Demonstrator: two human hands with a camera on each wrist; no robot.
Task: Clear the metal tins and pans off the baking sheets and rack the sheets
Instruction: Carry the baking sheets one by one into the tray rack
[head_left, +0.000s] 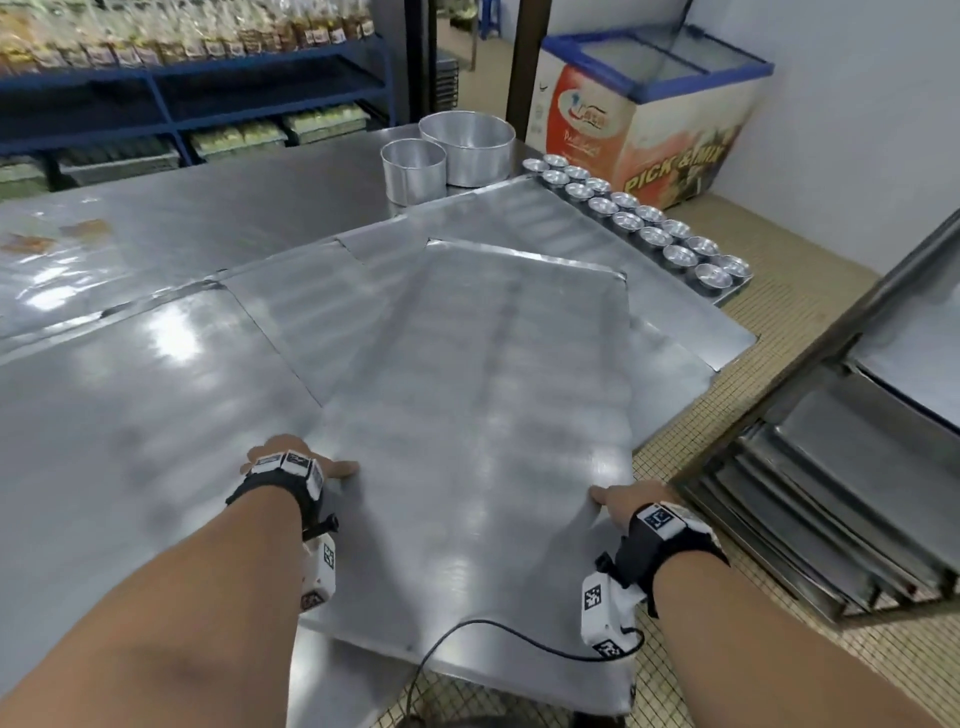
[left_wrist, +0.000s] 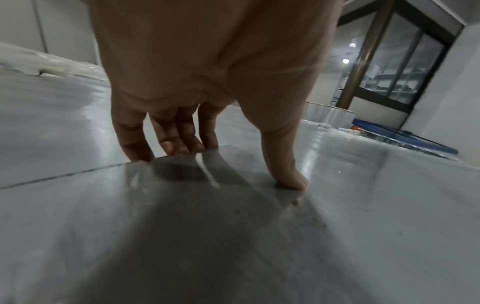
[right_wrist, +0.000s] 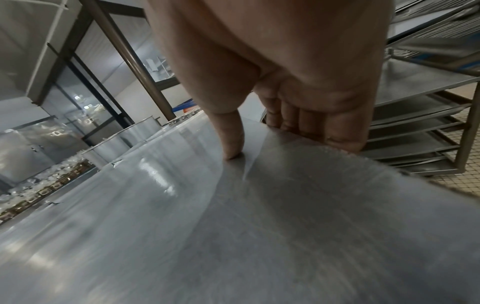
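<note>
A large flat baking sheet (head_left: 493, 415) lies skewed on top of other sheets (head_left: 291, 317) and juts past the table's near edge. My left hand (head_left: 306, 465) grips its left edge, thumb (left_wrist: 291, 176) on top and fingers (left_wrist: 176, 144) curled over the rim. Gripping the right edge the same way is my right hand (head_left: 623, 501), thumb (right_wrist: 231, 144) pressed on the surface. Several small metal tins (head_left: 639, 223) stand in rows along the far right of a lower sheet (head_left: 519, 218). Two round pans (head_left: 414, 169) (head_left: 467, 148) stand on the table behind it.
A metal rack (head_left: 841, 467) holding several sheets stands to my right, across a strip of tiled floor (head_left: 779, 291). A chest freezer (head_left: 649, 119) is at the back right, and blue shelving (head_left: 208, 93) with packed goods runs behind the steel table (head_left: 208, 197).
</note>
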